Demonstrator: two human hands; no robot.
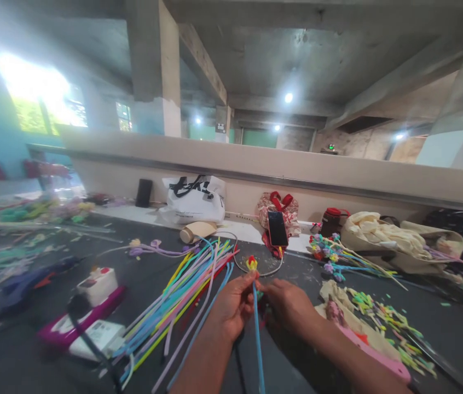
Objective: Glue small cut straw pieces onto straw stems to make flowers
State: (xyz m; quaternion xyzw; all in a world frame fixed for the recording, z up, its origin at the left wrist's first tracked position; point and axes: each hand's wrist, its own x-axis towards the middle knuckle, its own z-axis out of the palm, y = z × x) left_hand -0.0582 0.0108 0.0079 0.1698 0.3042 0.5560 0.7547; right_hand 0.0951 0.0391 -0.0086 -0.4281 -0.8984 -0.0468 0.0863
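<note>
Between the fingertips of my left hand (237,303) is a small pipe-cleaner flower with a yellow and red head (252,263). Its long blue stem (258,339) runs down toward me between my forearms. My right hand (291,301) is closed, its fingertips against the stem just below the flower head and touching or nearly touching my left fingers. A bit of green shows under those fingers, too small to make out. Left of my hands lies a loose bundle of coloured pipe cleaners (190,295).
Finished-looking pipe-cleaner flowers (330,257) lie at the right, near cut scraps (399,328) and a pink object (375,353). A phone (277,229) with a cable leans at the back beside a white bag (194,202). A dark blue tool (36,282) and white boxes (98,339) are at the left.
</note>
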